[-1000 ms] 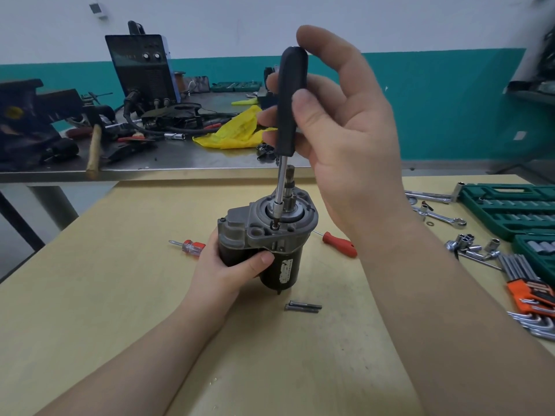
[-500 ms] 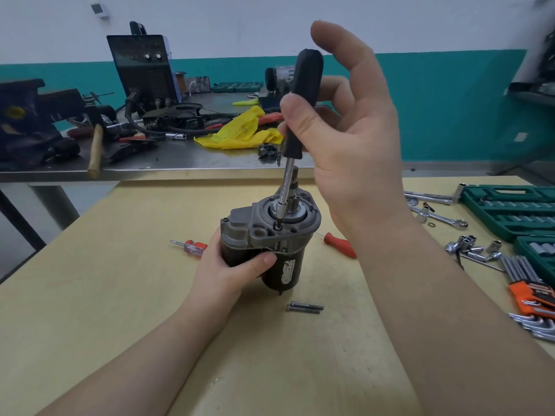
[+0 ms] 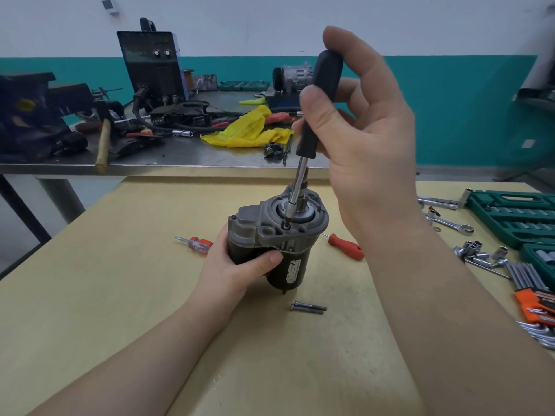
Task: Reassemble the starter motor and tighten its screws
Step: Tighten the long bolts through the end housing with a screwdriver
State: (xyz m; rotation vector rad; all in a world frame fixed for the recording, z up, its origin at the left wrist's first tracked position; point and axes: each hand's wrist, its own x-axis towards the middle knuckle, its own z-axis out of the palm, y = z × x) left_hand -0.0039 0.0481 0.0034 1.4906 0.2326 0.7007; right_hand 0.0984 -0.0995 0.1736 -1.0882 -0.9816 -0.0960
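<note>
The starter motor [image 3: 288, 232] stands upright on the yellow table [image 3: 90, 295], its grey aluminium end housing on top and its black body below. My left hand [image 3: 240, 265] grips the black body from the left, thumb across the front. My right hand [image 3: 354, 121] pinches the black handle of a screwdriver [image 3: 318, 106] between thumb and fingers. The screwdriver leans slightly to the right, and its tip sits in a screw hole [image 3: 286, 226] on the housing's front face. Two long bolts [image 3: 307, 307] lie side by side on the table in front of the motor.
A small red-handled screwdriver [image 3: 198, 244] lies left of the motor, a larger red-handled one [image 3: 345, 246] lies right. Wrenches [image 3: 449, 223], loose sockets [image 3: 477, 250], hex keys [image 3: 534, 292] and green socket cases [image 3: 516, 217] crowd the right edge. A cluttered steel bench [image 3: 180, 157] stands behind.
The screwdriver handle has tilted to the right while its tip stays in the screw hole. My right fingers have shifted on the handle. My left hand and the motor have stayed put.
</note>
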